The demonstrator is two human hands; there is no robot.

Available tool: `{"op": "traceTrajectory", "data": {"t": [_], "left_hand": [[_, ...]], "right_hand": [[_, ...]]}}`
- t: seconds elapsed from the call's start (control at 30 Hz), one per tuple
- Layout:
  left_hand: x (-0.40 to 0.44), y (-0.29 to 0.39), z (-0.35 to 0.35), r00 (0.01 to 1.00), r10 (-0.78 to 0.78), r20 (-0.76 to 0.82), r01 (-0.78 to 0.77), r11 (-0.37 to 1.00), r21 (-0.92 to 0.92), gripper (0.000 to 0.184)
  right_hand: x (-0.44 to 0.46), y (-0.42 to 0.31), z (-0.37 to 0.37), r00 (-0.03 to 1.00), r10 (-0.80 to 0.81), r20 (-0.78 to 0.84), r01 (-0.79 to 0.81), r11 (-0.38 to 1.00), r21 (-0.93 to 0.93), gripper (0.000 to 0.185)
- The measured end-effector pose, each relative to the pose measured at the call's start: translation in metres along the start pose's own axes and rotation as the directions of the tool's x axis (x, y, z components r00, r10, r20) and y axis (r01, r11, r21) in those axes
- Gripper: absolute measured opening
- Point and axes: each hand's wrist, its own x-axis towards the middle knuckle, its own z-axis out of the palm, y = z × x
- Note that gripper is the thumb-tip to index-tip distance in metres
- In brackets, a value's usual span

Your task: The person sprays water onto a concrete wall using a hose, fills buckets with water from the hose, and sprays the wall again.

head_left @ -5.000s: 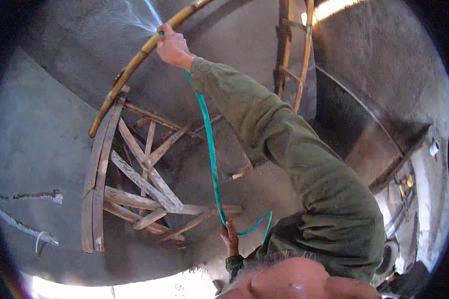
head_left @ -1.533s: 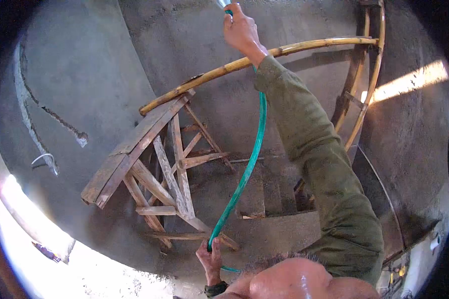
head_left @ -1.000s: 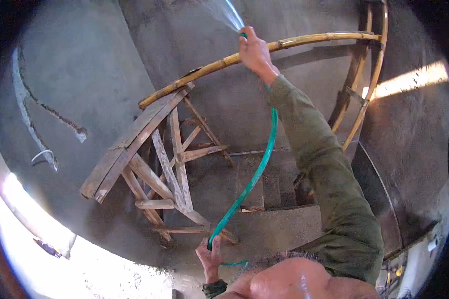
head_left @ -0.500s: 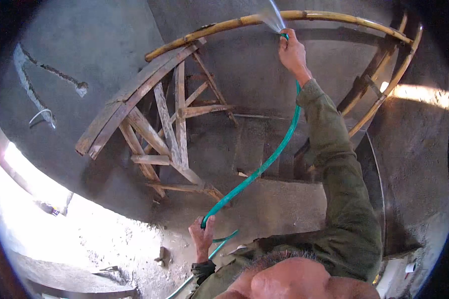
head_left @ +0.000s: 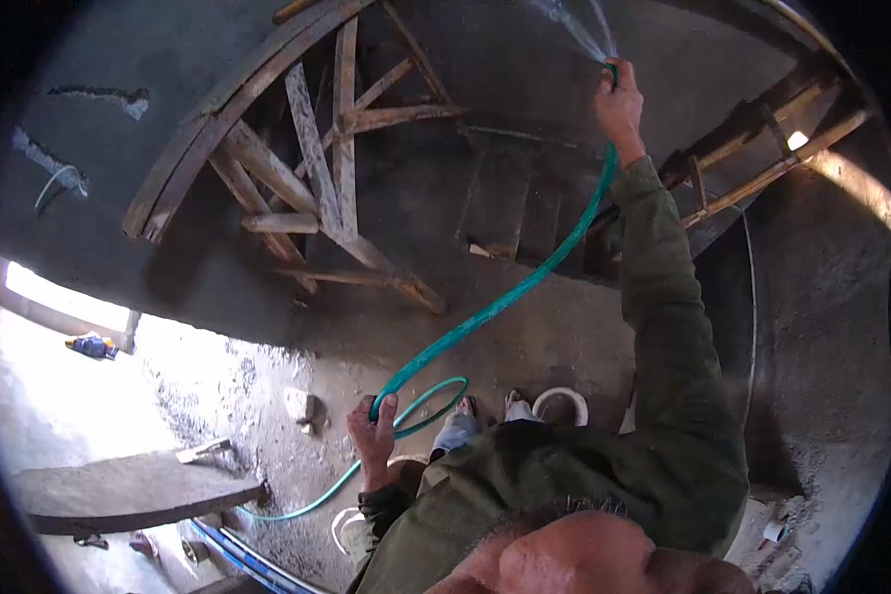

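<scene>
A green hose (head_left: 505, 299) runs slackly between my two hands. My right hand (head_left: 621, 109), arm stretched far forward, is closed around the hose near its mouth. Water (head_left: 576, 28) sprays out of that end, up and to the left. Lower down, my left hand (head_left: 372, 438) is wrapped round the same hose near my left side. Beyond that hand the hose loops beside my feet and trails off over the floor to the left.
A wooden trestle frame (head_left: 345, 139) stands ahead on the left. A wooden ladder (head_left: 762, 178) leans at the right. A curved slab (head_left: 129, 492) lies at lower left, above blue pipes (head_left: 247, 559). A pale ring-shaped rim (head_left: 561, 394) is near my feet (head_left: 515, 398).
The view has tilted down, so the frame and ladder sit higher and my feet show. My right hand has shifted rightward with the hose mouth; water still sprays.
</scene>
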Motion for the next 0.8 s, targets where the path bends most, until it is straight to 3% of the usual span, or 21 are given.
{"op": "traceTrajectory", "data": {"t": [0.23, 0.3, 0.37, 0.4, 0.43, 0.53, 0.57, 0.63, 0.67, 0.7, 0.73, 0.77, 0.8], "left_hand": [[-0.028, -0.019, 0.003, 0.986, -0.164, 0.009, 0.164, 0.986, -0.020, 0.035], [-0.034, -0.016, 0.005, 0.990, -0.140, -0.005, 0.140, 0.990, -0.030, 0.035], [-0.049, -0.046, 0.005, 0.992, -0.126, -0.026, 0.124, 0.990, -0.066, 0.032], [-0.058, -0.052, 0.002, 0.983, -0.184, -0.020, 0.181, 0.980, -0.088, 0.031], [-0.065, -0.058, 0.002, 0.972, -0.234, -0.023, 0.230, 0.966, -0.116, 0.030], [-0.096, -0.072, -0.017, 0.930, -0.365, -0.042, 0.342, 0.901, -0.266, 0.028], [-0.109, -0.087, -0.018, 0.915, -0.401, -0.042, 0.360, 0.860, -0.361, 0.028], [-0.142, -0.110, -0.033, 0.869, -0.491, -0.062, 0.424, 0.804, -0.416, 0.027], [-0.156, -0.113, -0.041, 0.842, -0.536, -0.057, 0.425, 0.724, -0.544, 0.027], [-0.168, -0.117, -0.049, 0.820, -0.571, -0.049, 0.401, 0.632, -0.663, 0.026], [-0.178, -0.118, -0.063, 0.811, -0.578, -0.089, 0.387, 0.645, -0.659, 0.025], [-0.193, -0.125, -0.073, 0.800, -0.590, -0.105, 0.380, 0.634, -0.673, 0.026], [-0.218, -0.128, -0.078, 0.784, -0.608, -0.124, 0.369, 0.617, -0.695, 0.027]], "right_hand": [[-0.054, 0.037, 0.013, 0.969, 0.216, 0.123, -0.218, 0.976, 0.002, 0.030], [-0.077, 0.044, 0.012, 0.996, 0.080, 0.034, -0.078, 0.995, -0.064, 0.031], [-0.107, 0.080, 0.015, 0.999, 0.006, 0.052, 0.000, 0.993, -0.115, 0.031], [-0.123, 0.127, 0.022, 0.988, 0.045, 0.145, -0.052, 0.998, 0.038, 0.032], [-0.141, 0.138, 0.021, 0.979, 0.077, 0.187, -0.093, 0.993, 0.076, 0.033], [-0.213, 0.165, 0.004, 0.894, 0.172, 0.414, -0.207, 0.977, 0.043, 0.040], [-0.237, 0.184, 0.004, 0.826, 0.174, 0.536, -0.183, 0.982, -0.036, 0.043], [-0.292, 0.224, 0.020, 0.619, 0.025, 0.785, 0.213, 0.957, -0.199, 0.039], [-0.322, 0.202, 0.022, 0.480, 0.306, 0.822, -0.092, 0.949, -0.300, 0.034], [-0.350, 0.173, 0.023, 0.254, 0.536, 0.806, -0.351, 0.827, -0.439, 0.031], [-0.376, 0.143, 0.027, -0.032, 0.687, 0.726, -0.522, 0.608, -0.598, 0.028], [-0.403, 0.078, 0.024, -0.075, 0.677, 0.732, -0.502, 0.609, -0.615, 0.028], [-0.428, 0.049, 0.029, -0.232, 0.670, 0.705, -0.505, 0.536, -0.676, 0.025]]}}
